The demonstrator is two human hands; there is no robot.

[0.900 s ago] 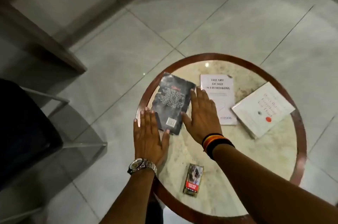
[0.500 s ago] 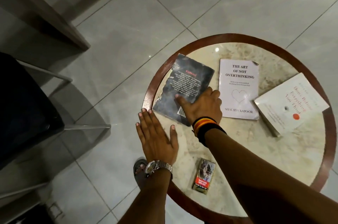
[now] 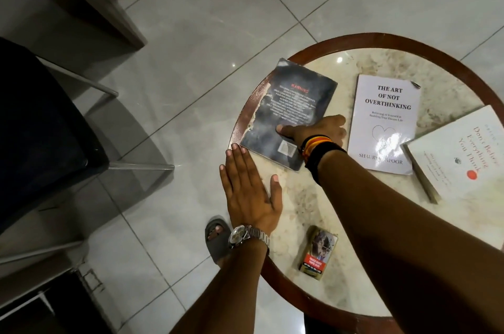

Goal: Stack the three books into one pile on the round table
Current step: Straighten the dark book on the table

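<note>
First book being taken: right hand clamps the dark book, thumb on its cover.
Left hand lies flat, fingers spread and empty; next, probably carry it onto the white book.

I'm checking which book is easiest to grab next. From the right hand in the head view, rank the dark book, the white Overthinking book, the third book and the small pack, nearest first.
From the right hand:
1. Dark book, under its fingers.
2. White Overthinking book, just beside, to the right.
3. Third book at far right and small pack at the near edge: too close to call.
</note>
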